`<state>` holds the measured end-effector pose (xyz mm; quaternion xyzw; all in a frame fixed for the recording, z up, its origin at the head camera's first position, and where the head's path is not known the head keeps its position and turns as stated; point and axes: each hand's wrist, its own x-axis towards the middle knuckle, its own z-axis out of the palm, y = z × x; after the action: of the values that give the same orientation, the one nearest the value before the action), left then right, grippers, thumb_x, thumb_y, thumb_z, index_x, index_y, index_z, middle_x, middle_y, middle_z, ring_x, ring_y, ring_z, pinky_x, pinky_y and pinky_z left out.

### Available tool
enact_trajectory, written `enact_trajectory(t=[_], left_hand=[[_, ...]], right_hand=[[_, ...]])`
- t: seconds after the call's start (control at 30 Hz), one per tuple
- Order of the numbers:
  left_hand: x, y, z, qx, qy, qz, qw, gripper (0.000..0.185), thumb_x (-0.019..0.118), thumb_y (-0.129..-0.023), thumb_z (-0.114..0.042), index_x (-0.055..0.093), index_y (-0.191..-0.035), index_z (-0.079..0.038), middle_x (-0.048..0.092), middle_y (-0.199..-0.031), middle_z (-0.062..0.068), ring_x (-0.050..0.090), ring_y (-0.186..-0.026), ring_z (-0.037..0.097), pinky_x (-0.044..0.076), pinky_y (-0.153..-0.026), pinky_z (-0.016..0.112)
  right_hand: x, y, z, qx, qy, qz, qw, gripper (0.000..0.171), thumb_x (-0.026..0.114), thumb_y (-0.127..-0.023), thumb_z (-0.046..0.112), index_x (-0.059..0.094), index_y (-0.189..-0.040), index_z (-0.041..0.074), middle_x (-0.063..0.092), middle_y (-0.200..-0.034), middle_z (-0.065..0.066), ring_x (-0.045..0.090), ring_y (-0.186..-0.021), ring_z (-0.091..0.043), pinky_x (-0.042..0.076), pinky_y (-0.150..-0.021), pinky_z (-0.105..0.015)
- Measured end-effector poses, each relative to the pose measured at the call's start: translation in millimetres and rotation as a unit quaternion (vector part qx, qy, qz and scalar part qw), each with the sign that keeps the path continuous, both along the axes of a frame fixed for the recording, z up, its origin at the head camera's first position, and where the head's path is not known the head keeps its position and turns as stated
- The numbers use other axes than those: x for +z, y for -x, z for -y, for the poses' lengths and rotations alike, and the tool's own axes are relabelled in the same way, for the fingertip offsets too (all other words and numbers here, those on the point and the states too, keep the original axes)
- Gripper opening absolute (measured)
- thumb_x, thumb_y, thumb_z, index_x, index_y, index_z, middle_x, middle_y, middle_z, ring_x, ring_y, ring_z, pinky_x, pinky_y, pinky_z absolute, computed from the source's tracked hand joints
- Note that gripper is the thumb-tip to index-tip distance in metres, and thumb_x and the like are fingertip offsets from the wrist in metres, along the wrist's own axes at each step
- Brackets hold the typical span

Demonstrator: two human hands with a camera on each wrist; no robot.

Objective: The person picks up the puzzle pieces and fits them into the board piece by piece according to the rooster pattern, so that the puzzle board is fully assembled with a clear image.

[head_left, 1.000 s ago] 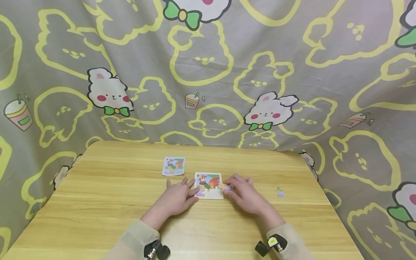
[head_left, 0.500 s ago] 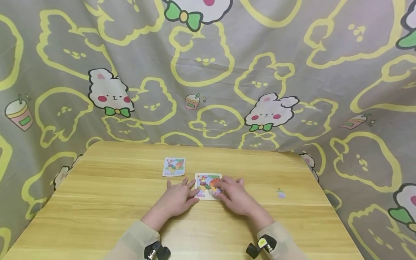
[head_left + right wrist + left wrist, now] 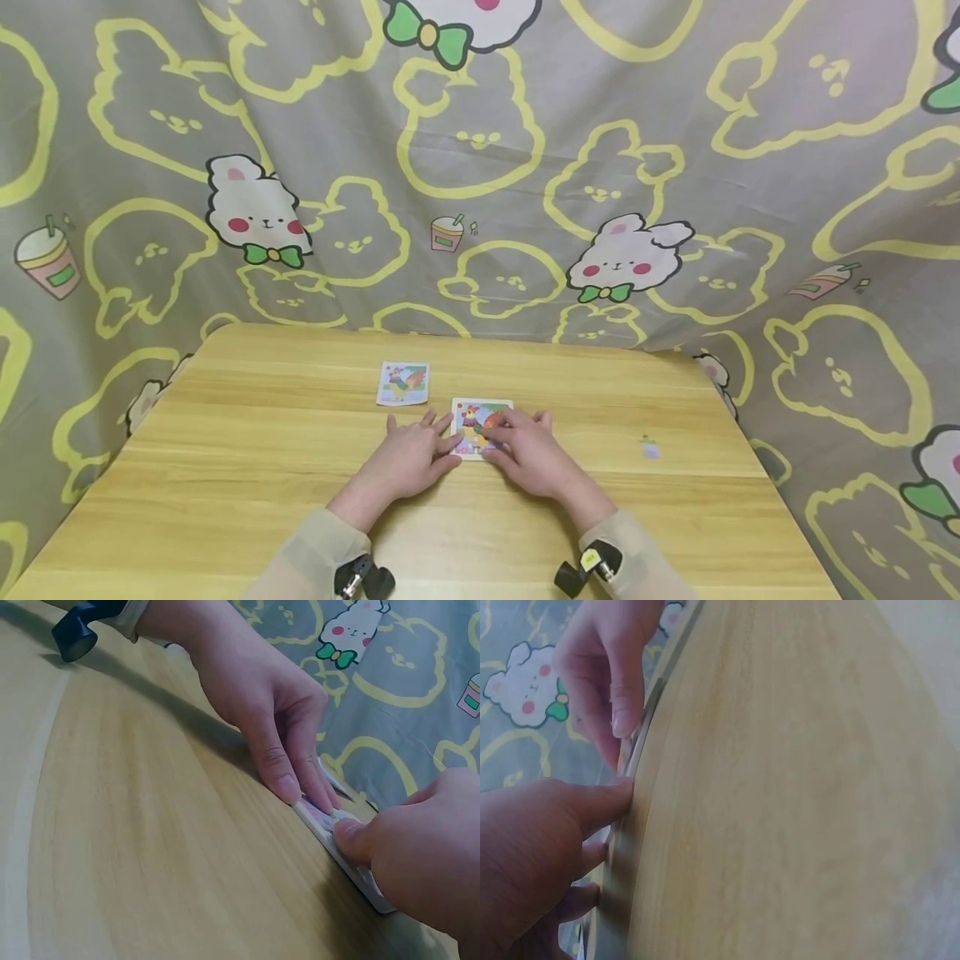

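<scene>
A puzzle board with a rooster picture and a pale rim lies flat on the table. My left hand rests at its left side, fingers spread, with the thumb and a finger touching the rim. On the lower right of the board, my right hand pinches a puzzle piece between thumb and fingers, low against the board; the fingers mostly hide this piece. The right wrist view has my right thumb down on the board. A separate loose puzzle piece lies on the table to the right.
A small card with the same rooster picture lies behind the board, to its left. The wooden table ends at a grey curtain with rabbit drawings. Black wrist cameras sit on both sleeves.
My right hand has moved left from beside the board onto its lower right, bringing the puzzle piece over the bare lower area. My left hand has stayed at the left rim.
</scene>
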<state>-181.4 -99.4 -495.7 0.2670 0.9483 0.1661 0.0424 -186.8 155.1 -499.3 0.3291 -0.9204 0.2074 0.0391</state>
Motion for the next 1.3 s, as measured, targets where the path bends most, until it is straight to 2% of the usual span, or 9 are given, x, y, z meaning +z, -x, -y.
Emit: enact_trajectory(t=[0.3, 0.63, 0.73, 0.9, 1.03, 1.13, 1.3], left_hand=[[1.3, 0.2, 0, -0.001, 0.006, 0.001, 1.0, 0.042, 0.065, -0.105, -0.042, 0.071, -0.141, -0.022, 0.052, -0.158, 0.009, 0.041, -0.149, 0.043, 0.022, -0.1, 0.091], [3.9, -0.8, -1, 0.003, 0.008, 0.004, 1.0, 0.041, 0.066, -0.105, -0.042, 0.072, -0.14, -0.022, 0.052, -0.158, 0.009, 0.041, -0.149, 0.041, 0.023, -0.099, 0.091], [5.3, -1.4, -2, 0.003, 0.019, 0.0, 0.9998, 0.041, 0.065, -0.105, -0.043, 0.072, -0.141, -0.023, 0.052, -0.158, 0.009, 0.042, -0.149, 0.04, 0.027, -0.099, 0.09], [6.6, -2.0, -5, -0.008, 0.04, -0.027, 0.9988, 0.042, 0.064, -0.106, -0.043, 0.072, -0.14, -0.021, 0.052, -0.158, 0.009, 0.046, -0.147, 0.039, 0.037, -0.098, 0.084], [6.3, -2.3, -10, -0.025, 0.027, -0.039, 0.9985, 0.041, 0.062, -0.107, -0.043, 0.072, -0.14, -0.021, 0.051, -0.159, 0.01, 0.047, -0.146, 0.04, 0.038, -0.101, 0.082], [4.2, -2.7, -14, -0.037, 0.018, -0.032, 0.9986, 0.042, 0.059, -0.108, -0.043, 0.07, -0.143, -0.023, 0.051, -0.159, 0.01, 0.046, -0.146, 0.041, 0.036, -0.103, 0.082], [1.5, -3.5, -18, -0.032, 0.012, -0.02, 0.9992, 0.041, 0.06, -0.108, -0.042, 0.07, -0.143, -0.023, 0.052, -0.157, 0.01, 0.047, -0.145, 0.042, 0.034, -0.103, 0.083]], right_hand=[[0.4, 0.8, 5, 0.007, -0.023, -0.012, 1.0, 0.039, 0.072, -0.103, 0.032, 0.075, -0.135, 0.009, 0.06, -0.116, 0.003, 0.056, -0.102, -0.014, 0.025, -0.087, -0.045], [2.0, 1.0, 7, 0.002, -0.016, -0.003, 1.0, 0.039, 0.073, -0.102, 0.03, 0.074, -0.134, 0.008, 0.059, -0.116, 0.003, 0.054, -0.101, -0.013, 0.026, -0.087, -0.045], [1.4, 1.4, 7, 0.0, -0.008, 0.001, 1.0, 0.037, 0.074, -0.102, 0.03, 0.075, -0.133, 0.009, 0.057, -0.113, 0.004, 0.054, -0.099, -0.012, 0.025, -0.086, -0.045], [0.5, 2.2, 6, -0.003, -0.002, 0.01, 1.0, 0.037, 0.075, -0.101, 0.03, 0.076, -0.131, 0.009, 0.056, -0.111, 0.005, 0.054, -0.098, -0.011, 0.024, -0.087, -0.047], [-0.7, 3.3, 5, -0.008, 0.001, 0.017, 1.0, 0.036, 0.076, -0.1, 0.03, 0.077, -0.13, 0.01, 0.058, -0.112, 0.005, 0.056, -0.099, -0.011, 0.025, -0.09, -0.048], [-1.8, 4.3, 4, -0.008, 0.005, 0.02, 1.0, 0.034, 0.076, -0.1, 0.029, 0.078, -0.129, 0.01, 0.058, -0.113, 0.005, 0.057, -0.099, -0.01, 0.025, -0.09, -0.048], [0.1, 5.6, 4, 0.004, 0.001, 0.025, 1.0, 0.033, 0.074, -0.102, 0.03, 0.078, -0.129, 0.011, 0.059, -0.116, 0.004, 0.057, -0.101, -0.01, 0.024, -0.09, -0.048]])
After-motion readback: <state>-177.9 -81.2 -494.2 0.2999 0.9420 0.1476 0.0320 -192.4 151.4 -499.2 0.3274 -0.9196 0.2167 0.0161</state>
